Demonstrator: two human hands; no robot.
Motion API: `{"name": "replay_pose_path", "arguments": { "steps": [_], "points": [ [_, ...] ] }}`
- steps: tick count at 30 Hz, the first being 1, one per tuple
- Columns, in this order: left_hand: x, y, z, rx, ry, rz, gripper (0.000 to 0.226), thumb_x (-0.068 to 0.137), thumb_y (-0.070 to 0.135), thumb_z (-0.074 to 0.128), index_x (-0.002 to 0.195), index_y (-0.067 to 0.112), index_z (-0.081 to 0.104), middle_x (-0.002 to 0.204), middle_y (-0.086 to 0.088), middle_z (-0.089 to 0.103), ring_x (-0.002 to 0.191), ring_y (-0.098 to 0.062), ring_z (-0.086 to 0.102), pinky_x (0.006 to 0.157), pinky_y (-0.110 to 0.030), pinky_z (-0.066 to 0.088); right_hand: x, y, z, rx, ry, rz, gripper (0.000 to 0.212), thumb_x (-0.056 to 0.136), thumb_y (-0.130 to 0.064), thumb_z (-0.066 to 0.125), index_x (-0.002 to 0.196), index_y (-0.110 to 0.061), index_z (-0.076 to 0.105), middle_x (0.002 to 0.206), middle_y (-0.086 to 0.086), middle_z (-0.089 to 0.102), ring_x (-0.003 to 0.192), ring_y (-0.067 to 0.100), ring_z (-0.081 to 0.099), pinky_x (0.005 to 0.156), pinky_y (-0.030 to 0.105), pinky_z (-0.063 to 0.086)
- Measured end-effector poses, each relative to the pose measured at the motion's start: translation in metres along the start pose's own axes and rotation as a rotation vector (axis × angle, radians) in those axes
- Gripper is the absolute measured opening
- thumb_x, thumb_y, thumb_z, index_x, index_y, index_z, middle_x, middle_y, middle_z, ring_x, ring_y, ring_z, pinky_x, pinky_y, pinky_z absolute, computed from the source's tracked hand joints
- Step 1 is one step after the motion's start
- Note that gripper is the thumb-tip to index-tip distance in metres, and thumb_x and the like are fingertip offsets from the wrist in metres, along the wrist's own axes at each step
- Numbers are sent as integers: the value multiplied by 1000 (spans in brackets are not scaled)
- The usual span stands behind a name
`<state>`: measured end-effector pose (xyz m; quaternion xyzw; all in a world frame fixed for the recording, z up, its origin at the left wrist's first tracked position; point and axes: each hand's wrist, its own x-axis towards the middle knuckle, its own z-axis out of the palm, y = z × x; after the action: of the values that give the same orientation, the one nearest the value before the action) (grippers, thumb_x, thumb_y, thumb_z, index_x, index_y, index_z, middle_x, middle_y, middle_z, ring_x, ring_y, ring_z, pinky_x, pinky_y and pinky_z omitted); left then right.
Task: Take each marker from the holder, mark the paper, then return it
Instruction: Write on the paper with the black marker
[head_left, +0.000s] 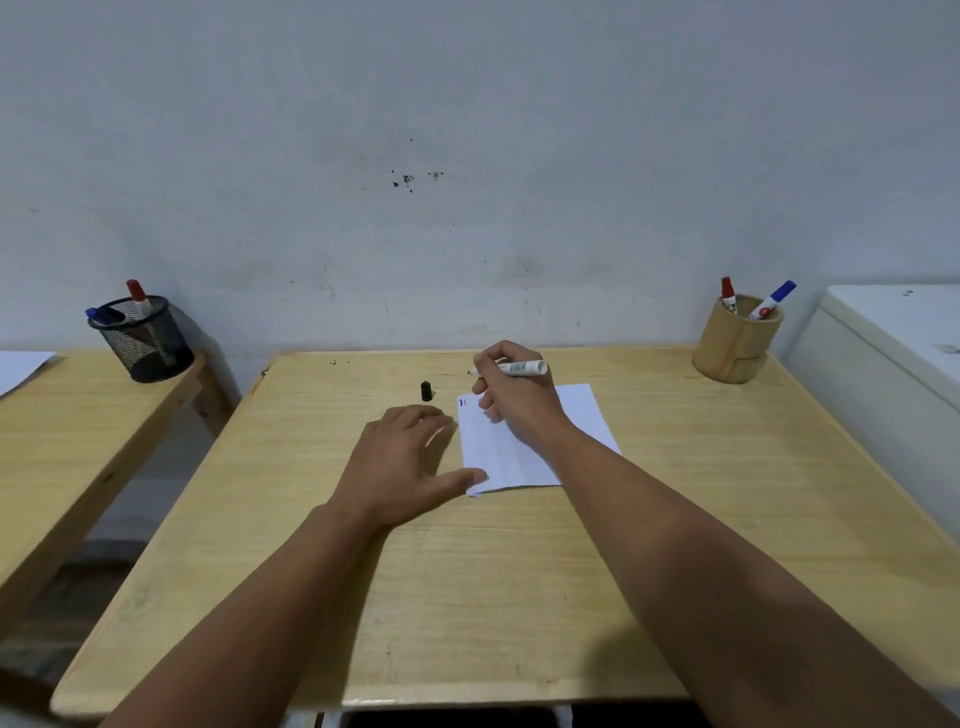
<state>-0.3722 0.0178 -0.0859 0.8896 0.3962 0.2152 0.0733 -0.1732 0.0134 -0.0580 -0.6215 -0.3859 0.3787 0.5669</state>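
Note:
My right hand (511, 397) grips an uncapped white marker (522, 368), held nearly level above the far left corner of the white paper (524, 457). Small red and blue marks show near that corner of the paper. The marker's black cap (426, 391) stands on the table just left of the paper. My left hand (402, 457) lies flat on the table, its thumb pressing the paper's near left edge. A tan wooden holder (735, 340) at the table's far right corner holds a red marker (728, 295) and a blue marker (774, 300).
A light wooden table (467, 597) carries the paper. A black mesh cup (143, 338) with a red and a blue pen stands on a second table (62, 441) to the left. A white appliance (893, 374) sits at the right. A wall is close behind.

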Motion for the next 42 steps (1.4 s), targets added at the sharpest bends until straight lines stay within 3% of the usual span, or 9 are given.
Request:
{"name": "replay_pose_path", "arguments": {
  "steps": [4, 7, 10, 14, 18, 29, 42],
  "points": [
    [0, 1, 1, 57, -107, -63, 99, 68, 94, 50, 137, 23, 59, 161, 5, 41, 152, -18, 29, 120, -43, 28, -2, 13, -2, -13, -8, -4, 16, 98, -21, 68, 91, -7, 72, 73, 9, 69, 56, 17, 61, 49, 25, 47],
    [0, 0, 0, 63, -210, -86, 113, 69, 97, 44, 155, 24, 41, 170, 6, 20, 158, -14, 9, 127, -46, 8, -1, 17, 0, -64, 32, -16, 31, 94, -37, 74, 86, -8, 67, 69, 8, 66, 57, 18, 60, 52, 27, 48],
    [-1, -2, -1, 30, -255, -95, 113, 70, 96, 45, 159, 27, 31, 171, 8, 12, 158, -10, 2, 128, -45, 0, 1, 20, 4, -113, 45, -42, 39, 93, -49, 73, 76, -15, 63, 69, 8, 68, 60, 17, 61, 59, 33, 50],
    [-2, -3, -2, 18, -266, -89, 105, 73, 93, 46, 159, 37, 26, 172, 7, 11, 158, -10, 0, 128, -45, 0, 0, 20, 2, -121, 69, -8, 28, 95, -32, 73, 74, -17, 64, 80, 18, 78, 56, 15, 68, 53, 26, 51],
    [-2, -2, -2, 25, -271, -55, 92, 77, 91, 42, 157, 51, 18, 172, 4, 10, 159, -14, -1, 127, -47, -1, -1, 22, 3, -153, 101, 2, 28, 95, -25, 71, 79, -2, 65, 79, 21, 77, 53, 16, 67, 49, 23, 51],
    [-3, -3, 0, 56, -266, -50, 95, 78, 92, 37, 159, 45, 23, 172, 4, 9, 159, -16, -1, 127, -48, -2, 5, 29, 4, -191, 69, -32, 26, 92, -28, 72, 82, -3, 72, 76, 14, 80, 58, 17, 72, 64, 34, 61],
    [-4, -2, 1, 58, -250, -48, 95, 77, 92, 38, 158, 44, 25, 172, 4, 9, 159, -15, -2, 127, -48, -2, 6, 28, 5, -216, 59, -41, 24, 88, -25, 72, 77, -4, 71, 75, 19, 77, 58, 18, 71, 65, 37, 63]
  ]
}}
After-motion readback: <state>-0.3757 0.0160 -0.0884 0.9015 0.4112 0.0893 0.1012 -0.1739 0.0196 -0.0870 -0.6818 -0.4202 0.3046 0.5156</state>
